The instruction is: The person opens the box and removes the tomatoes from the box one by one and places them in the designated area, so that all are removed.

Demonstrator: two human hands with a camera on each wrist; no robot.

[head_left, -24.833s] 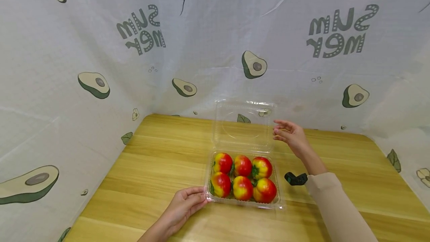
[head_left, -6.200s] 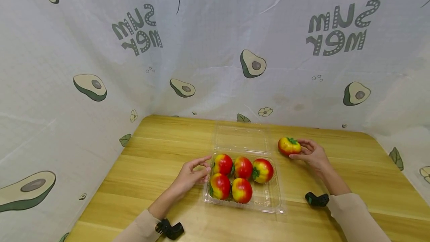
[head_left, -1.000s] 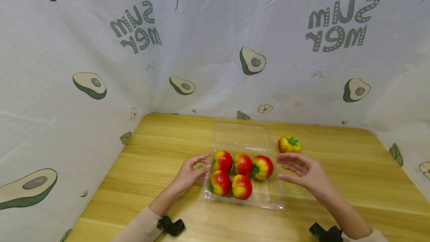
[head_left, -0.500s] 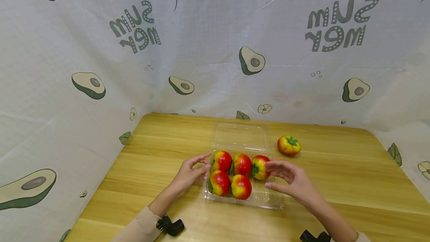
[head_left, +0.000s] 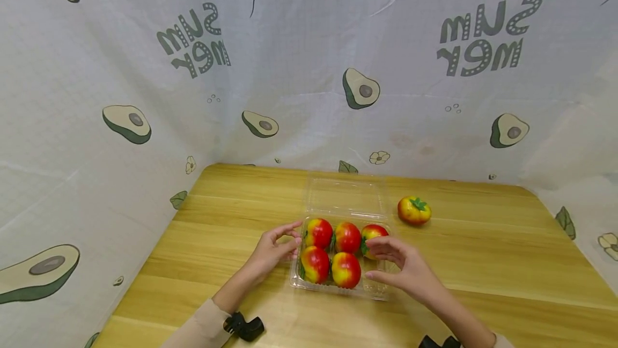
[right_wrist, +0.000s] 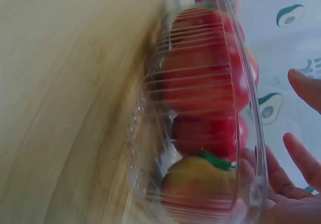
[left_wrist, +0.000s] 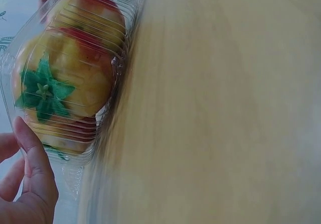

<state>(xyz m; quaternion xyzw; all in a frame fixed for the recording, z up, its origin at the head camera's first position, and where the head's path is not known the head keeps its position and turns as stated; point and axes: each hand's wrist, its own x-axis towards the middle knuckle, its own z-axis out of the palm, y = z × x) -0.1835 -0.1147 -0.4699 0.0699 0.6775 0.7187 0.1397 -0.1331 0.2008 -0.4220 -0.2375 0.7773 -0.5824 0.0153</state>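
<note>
A clear plastic clamshell box [head_left: 333,290] lies on the table with several red-and-yellow persimmons in it. Its hinged lid [head_left: 345,197] is folded back flat. My left hand [head_left: 270,254] pinches the box's left rim between thumb and fingers, as the left wrist view shows with the thumb [left_wrist: 35,158] outside the wall. Over the front right of the box hovers my right hand [head_left: 407,270], fingers spread, holding nothing. Those fingers partly cover the back-right persimmon [head_left: 375,230]; whether they touch it I cannot tell. Another persimmon [head_left: 414,210] sits on the table, green calyx facing up.
The wooden table [head_left: 232,208] reaches back to a white cloth [head_left: 299,69] printed with avocados, which also hangs along the left and right. Black wrist-worn cameras sit near both forearms, the left one [head_left: 246,327] close to the table.
Earlier my right hand set one persimmon down on the table behind and right of the box. Within the last second it has moved left over the box. My left hand stays put.
</note>
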